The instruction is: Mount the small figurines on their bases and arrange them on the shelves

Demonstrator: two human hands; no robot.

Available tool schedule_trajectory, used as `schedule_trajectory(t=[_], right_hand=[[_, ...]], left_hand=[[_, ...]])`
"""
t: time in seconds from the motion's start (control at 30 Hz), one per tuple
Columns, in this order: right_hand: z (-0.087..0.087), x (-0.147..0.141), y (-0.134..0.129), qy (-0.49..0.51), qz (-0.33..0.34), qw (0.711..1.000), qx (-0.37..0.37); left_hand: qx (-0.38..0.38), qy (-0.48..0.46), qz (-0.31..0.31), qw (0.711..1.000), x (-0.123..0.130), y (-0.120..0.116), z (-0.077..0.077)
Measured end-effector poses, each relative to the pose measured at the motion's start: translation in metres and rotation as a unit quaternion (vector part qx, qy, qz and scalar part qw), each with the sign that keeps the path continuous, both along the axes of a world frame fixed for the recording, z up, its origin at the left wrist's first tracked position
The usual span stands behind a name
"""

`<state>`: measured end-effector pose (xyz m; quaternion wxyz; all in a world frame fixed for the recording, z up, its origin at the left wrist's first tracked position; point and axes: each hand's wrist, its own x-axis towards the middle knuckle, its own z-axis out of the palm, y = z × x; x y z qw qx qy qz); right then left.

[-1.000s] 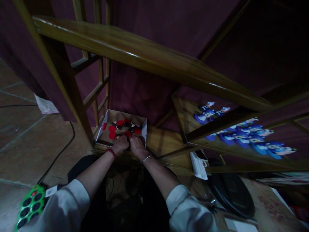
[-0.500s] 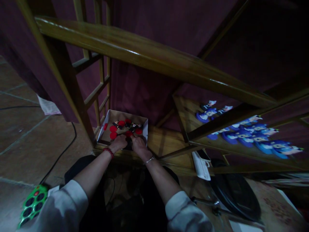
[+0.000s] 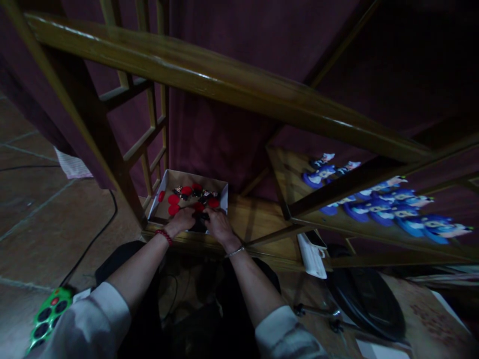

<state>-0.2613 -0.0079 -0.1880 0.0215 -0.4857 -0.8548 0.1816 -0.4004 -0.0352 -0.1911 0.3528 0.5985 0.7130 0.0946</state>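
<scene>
Left hand (image 3: 180, 222), with a red bead bracelet (image 3: 163, 237) at the wrist, and right hand (image 3: 220, 227) sit at the near edge of a white-edged cardboard tray (image 3: 187, 175). Fingers are drawn narrow over a dark piece (image 3: 200, 224) between the hands; a firm grip cannot be confirmed. Red discs (image 3: 173, 199) and small dark figures (image 3: 186, 193) lie loose inside. The tray rests on a wooden shelf (image 3: 254, 217). Blue figures (image 3: 381, 212) stand apart on a shelf section (image 3: 286, 172) to the right.

Single head-worn view, facing forward and down, close above left hand (image 3: 180, 221) and right hand (image 3: 220, 227).
</scene>
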Motion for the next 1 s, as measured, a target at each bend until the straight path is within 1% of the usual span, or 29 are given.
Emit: schedule_trajectory(t=[0.13,0.3,0.37,0.43,0.57,0.67,0.77,0.87,1.0], right_hand=[[0.003,0.003,0.002,0.032,-0.005,0.999,-0.012],[0.006,0.005,0.000,0.065,-0.021,0.998,-0.012],[0.006,0.006,-0.002,0.087,-0.029,0.996,-0.010],[0.007,0.008,-0.004,0.120,-0.040,0.992,-0.004],[0.013,0.016,-0.010,0.211,-0.075,0.975,-0.012],[0.022,0.023,-0.019,0.268,-0.084,0.960,-0.020],[0.034,0.029,-0.032,0.294,-0.088,0.951,-0.032],[0.048,0.029,-0.049,0.316,-0.080,0.945,-0.040],[0.071,0.022,-0.074,0.361,-0.056,0.929,-0.055]], left_hand=[[0.009,-0.049,0.017,0.999,0.001,-0.001,0.003],[0.064,-0.155,0.024,0.986,0.003,0.000,-0.003],[0.068,-0.180,0.029,0.981,0.005,-0.001,-0.004],[0.071,-0.196,0.050,0.977,0.008,-0.002,-0.002],[0.109,-0.215,0.085,0.967,0.019,-0.010,0.007],[0.153,-0.232,0.085,0.957,0.027,-0.019,0.014],[0.180,-0.238,0.077,0.951,0.030,-0.032,0.023],[0.204,-0.238,0.062,0.948,0.027,-0.051,0.036],[0.229,-0.248,0.042,0.940,0.014,-0.081,0.055]])
